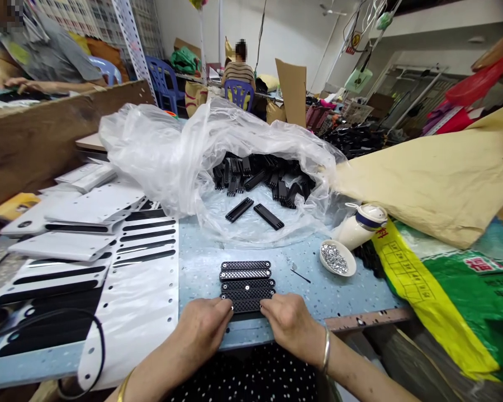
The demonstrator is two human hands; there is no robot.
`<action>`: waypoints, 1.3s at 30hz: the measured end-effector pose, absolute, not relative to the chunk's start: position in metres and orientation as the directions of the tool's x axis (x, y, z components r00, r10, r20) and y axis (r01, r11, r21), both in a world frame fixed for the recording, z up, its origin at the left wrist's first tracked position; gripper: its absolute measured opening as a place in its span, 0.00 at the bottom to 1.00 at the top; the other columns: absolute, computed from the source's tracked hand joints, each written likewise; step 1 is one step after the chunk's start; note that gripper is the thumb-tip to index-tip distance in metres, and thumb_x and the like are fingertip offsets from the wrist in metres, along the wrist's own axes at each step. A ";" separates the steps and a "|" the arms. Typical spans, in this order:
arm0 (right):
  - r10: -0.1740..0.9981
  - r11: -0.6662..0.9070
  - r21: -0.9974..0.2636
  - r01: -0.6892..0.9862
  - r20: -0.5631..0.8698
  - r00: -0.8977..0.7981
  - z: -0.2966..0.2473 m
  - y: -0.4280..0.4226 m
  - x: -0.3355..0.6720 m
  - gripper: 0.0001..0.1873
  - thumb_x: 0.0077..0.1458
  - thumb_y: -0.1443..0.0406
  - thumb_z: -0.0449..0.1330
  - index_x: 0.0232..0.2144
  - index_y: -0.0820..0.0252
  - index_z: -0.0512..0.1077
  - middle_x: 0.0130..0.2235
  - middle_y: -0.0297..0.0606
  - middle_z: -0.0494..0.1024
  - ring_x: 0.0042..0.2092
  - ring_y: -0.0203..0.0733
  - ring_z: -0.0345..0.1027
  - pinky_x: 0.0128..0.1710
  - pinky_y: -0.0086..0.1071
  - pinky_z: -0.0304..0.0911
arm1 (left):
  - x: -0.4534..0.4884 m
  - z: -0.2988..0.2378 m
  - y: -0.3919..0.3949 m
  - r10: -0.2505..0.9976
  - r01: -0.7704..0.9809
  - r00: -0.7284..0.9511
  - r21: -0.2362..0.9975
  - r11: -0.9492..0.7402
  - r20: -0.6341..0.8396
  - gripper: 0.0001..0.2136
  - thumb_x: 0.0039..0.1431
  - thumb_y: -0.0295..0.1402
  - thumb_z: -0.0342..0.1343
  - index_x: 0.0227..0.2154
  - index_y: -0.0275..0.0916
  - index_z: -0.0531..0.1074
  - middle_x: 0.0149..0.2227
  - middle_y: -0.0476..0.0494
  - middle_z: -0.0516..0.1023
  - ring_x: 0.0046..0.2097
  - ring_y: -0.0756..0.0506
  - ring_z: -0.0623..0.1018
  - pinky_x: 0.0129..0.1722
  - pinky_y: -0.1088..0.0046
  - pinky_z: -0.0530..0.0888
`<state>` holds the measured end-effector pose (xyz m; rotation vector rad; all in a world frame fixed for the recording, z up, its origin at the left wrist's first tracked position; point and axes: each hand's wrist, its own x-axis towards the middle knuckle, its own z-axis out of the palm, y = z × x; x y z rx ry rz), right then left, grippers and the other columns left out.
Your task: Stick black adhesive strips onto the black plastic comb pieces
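Observation:
Just above the table's front edge lies a row of black textured strips point(248, 285), side by side, with small silvery dots at their ends. My left hand point(205, 324) is closed, thumb and fingers pinched at the left end of the nearest black strip point(246, 306). At that strip's right end, the fingers of my right hand point(291, 318) are pinched in the same way. Light glints off one strip point(245, 274) farther back. A small silvery round piece point(247, 287) rests mid-row. To the right stands a white bowl point(350, 272) of small silvery metal pieces point(333, 258).
A clear plastic bag point(159, 162) lies open at the back, full of black pieces point(238, 173); two loose ones point(269, 216) are at its mouth. White sheets with black strips point(145, 290) cover the left. A white lidded bottle point(358, 226) leans behind the bowl. Two people sit farther off.

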<state>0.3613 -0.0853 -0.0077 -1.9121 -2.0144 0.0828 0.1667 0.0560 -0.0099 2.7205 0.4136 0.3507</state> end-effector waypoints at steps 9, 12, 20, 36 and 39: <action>0.909 0.146 -0.343 0.928 0.416 0.010 -0.011 -0.093 0.362 0.12 0.65 0.70 0.52 0.46 0.69 0.72 0.28 0.40 0.77 0.28 0.40 0.70 0.29 0.33 0.58 | 0.155 -0.018 0.048 0.358 0.165 0.823 0.418 -0.894 0.440 0.11 0.67 0.29 0.45 0.48 0.35 0.69 0.27 0.45 0.78 0.26 0.45 0.77 0.25 0.69 0.74; 0.900 0.193 -0.243 0.951 0.430 -0.072 -0.012 -0.098 0.359 0.14 0.64 0.73 0.50 0.48 0.71 0.71 0.26 0.38 0.75 0.26 0.40 0.67 0.27 0.34 0.55 | 0.148 -0.024 0.043 0.321 0.149 0.830 0.373 -0.916 0.456 0.16 0.66 0.24 0.43 0.54 0.35 0.66 0.26 0.46 0.76 0.25 0.46 0.76 0.24 0.69 0.73; 0.944 0.222 -0.080 0.972 0.265 -0.194 -0.012 -0.109 0.362 0.26 0.54 0.80 0.45 0.53 0.76 0.67 0.28 0.41 0.74 0.28 0.44 0.66 0.28 0.38 0.56 | 0.147 -0.031 0.041 0.228 0.130 0.863 0.237 -0.963 0.451 0.19 0.61 0.18 0.41 0.54 0.31 0.65 0.25 0.44 0.75 0.23 0.45 0.74 0.22 0.66 0.74; 0.962 0.172 -0.049 0.984 0.223 -0.157 -0.021 -0.127 0.376 0.28 0.52 0.81 0.45 0.55 0.78 0.65 0.27 0.41 0.75 0.27 0.43 0.66 0.29 0.38 0.59 | 0.144 -0.036 0.042 0.244 0.113 0.897 0.342 -0.933 0.369 0.24 0.59 0.17 0.41 0.58 0.32 0.60 0.29 0.43 0.76 0.28 0.44 0.76 0.26 0.63 0.76; 0.970 0.203 -0.080 0.976 0.150 -0.190 -0.015 -0.126 0.379 0.29 0.50 0.80 0.46 0.56 0.80 0.64 0.28 0.44 0.76 0.28 0.45 0.67 0.28 0.39 0.61 | 0.144 -0.036 0.042 0.255 0.125 0.894 0.342 -0.931 0.368 0.24 0.59 0.17 0.41 0.59 0.33 0.60 0.28 0.43 0.76 0.27 0.44 0.75 0.26 0.64 0.75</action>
